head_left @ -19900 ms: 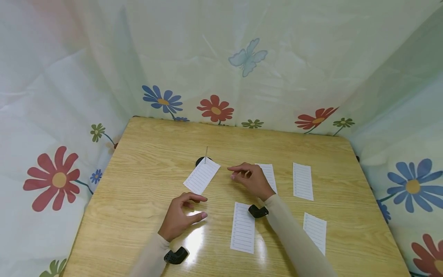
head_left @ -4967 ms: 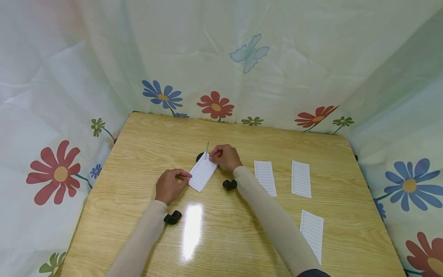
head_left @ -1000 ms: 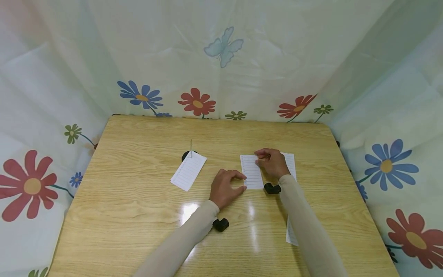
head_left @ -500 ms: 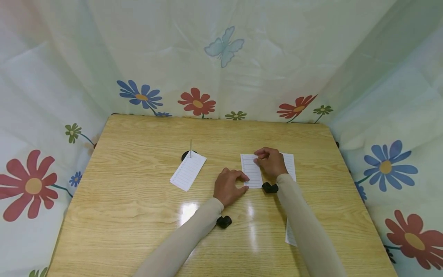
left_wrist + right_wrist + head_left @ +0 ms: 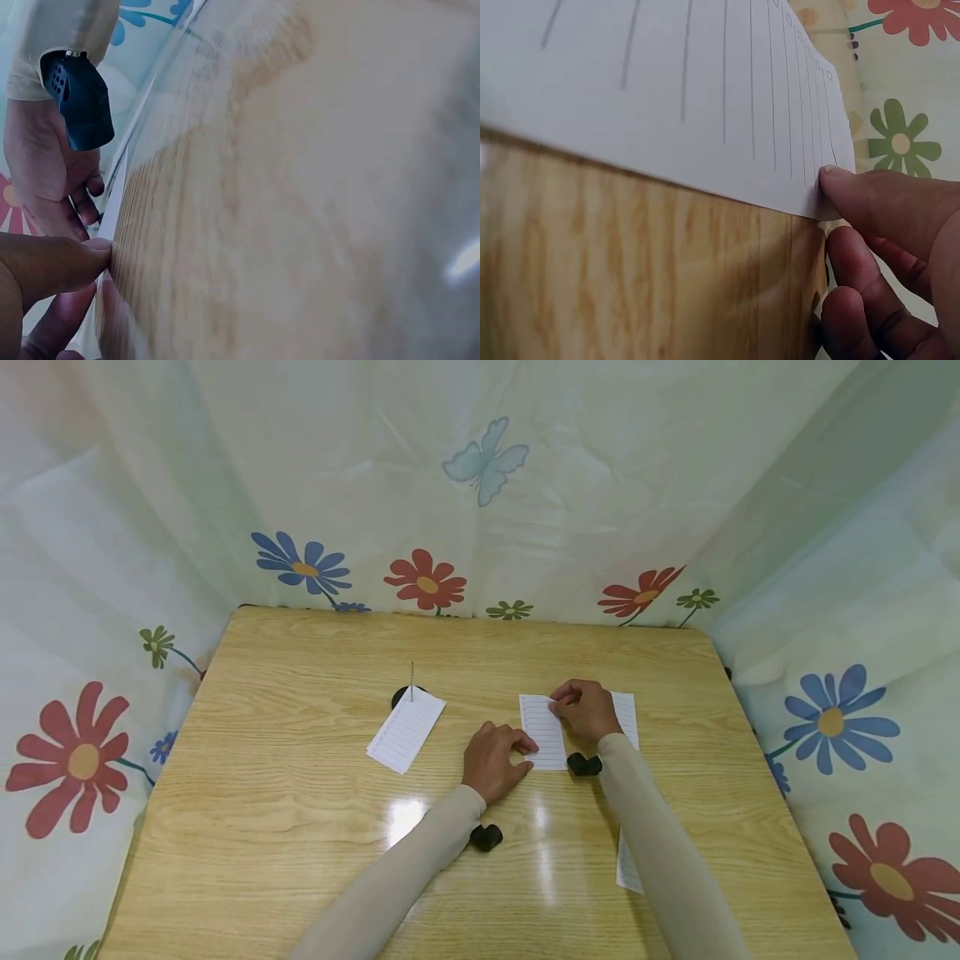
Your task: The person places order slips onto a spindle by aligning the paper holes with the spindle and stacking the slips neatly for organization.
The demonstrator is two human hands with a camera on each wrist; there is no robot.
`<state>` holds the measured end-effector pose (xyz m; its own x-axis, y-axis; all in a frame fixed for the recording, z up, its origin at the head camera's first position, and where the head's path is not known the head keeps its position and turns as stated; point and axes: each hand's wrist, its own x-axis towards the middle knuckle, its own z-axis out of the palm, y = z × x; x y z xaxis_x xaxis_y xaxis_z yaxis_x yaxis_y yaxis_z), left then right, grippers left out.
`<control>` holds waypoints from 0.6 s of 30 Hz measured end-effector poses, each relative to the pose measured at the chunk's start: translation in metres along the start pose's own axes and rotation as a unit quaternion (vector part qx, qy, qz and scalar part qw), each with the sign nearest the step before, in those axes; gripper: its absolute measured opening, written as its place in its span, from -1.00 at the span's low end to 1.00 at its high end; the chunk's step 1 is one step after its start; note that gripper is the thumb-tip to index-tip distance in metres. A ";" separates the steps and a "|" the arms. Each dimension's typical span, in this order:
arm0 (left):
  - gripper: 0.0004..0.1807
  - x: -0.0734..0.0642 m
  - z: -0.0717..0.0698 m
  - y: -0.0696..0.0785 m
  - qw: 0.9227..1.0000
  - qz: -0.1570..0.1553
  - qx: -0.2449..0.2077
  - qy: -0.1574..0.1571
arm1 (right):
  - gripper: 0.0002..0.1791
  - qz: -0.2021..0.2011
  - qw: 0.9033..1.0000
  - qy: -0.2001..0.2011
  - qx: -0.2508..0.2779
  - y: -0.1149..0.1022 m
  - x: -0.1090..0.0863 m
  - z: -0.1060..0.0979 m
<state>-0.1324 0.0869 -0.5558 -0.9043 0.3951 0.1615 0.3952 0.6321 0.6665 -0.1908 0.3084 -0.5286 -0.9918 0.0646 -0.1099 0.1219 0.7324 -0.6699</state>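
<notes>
In the head view, a white lined note sheet [image 5: 544,739] lies before both hands. My right hand [image 5: 590,710] pinches its upper right corner; the right wrist view shows the thumb [image 5: 855,191] on top and fingers below the edge. My left hand [image 5: 495,762] is at its lower left edge, with thumb [image 5: 64,262] and a finger pinching there in the left wrist view. To the left stands a paper spike [image 5: 412,681] with an upright metal pin and black round base. Lined sheets [image 5: 407,731] are stacked on the pin, slanting toward me and partly hiding the base.
Another lined sheet [image 5: 627,714] lies partly behind the right hand. A further sheet [image 5: 628,870] is mostly covered by the right forearm. The wooden table [image 5: 300,693] is bordered by a flowered curtain [image 5: 585,510] at the back and sides.
Five seconds ago both hands held a sheet at the spike; that sheet now sits on the pin. The hands have moved right to another sheet. Over the last second they barely shift.
</notes>
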 end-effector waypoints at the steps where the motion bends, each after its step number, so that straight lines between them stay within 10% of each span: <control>1: -0.77 0.000 0.000 0.000 1.000 0.000 0.001 0.000 | -0.86 -0.001 1.000 -0.002 0.000 0.000 0.000 0.000; 18: -0.76 -0.003 -0.001 0.000 1.000 -0.020 -0.006 -0.002 | -0.78 -0.005 0.988 -0.075 0.137 -0.001 -0.005 -0.017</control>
<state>-0.1295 0.0850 -0.5556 -0.9186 0.3725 0.1318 0.3571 0.6399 0.6805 -0.1868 0.3185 -0.5151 -0.9790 -0.0578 -0.1953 0.1375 0.5196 -0.8433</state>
